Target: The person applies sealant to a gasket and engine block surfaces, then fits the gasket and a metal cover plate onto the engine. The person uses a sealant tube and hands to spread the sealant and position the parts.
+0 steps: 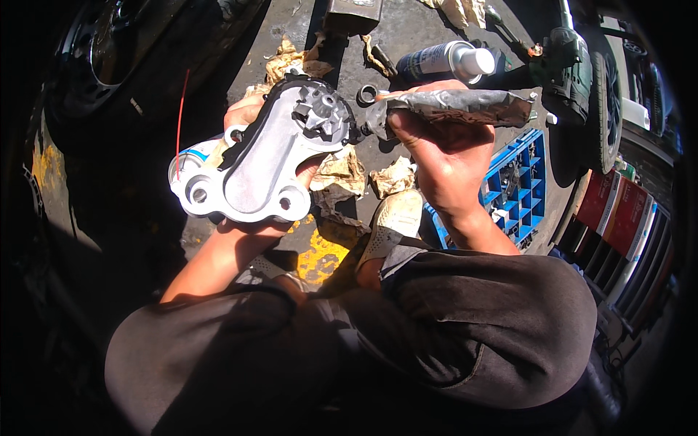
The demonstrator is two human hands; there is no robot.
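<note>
My left hand point(245, 115) holds an aluminium water pump housing point(259, 147) from behind and below. Its open face is towards me, the dark impeller point(323, 111) at its upper right end, and a black line of sealant or gasket follows its edge. In my right hand point(447, 141) is a crumpled silvery sealant tube point(463, 106), its tip end at the impeller end of the housing; whether the two touch I cannot tell. Behind the tube lies a spray can point(436, 61) with a white cap, and a short dark socket point(367, 95) is beside the tube's tip.
Crumpled, stained paper point(341, 174) lies on the floor below the housing. A blue compartment tray point(540, 169) with small parts sits right of my right forearm. A power tool point(568, 71) and a wheel point(605, 109) are at the right, another wheel point(117, 49) upper left.
</note>
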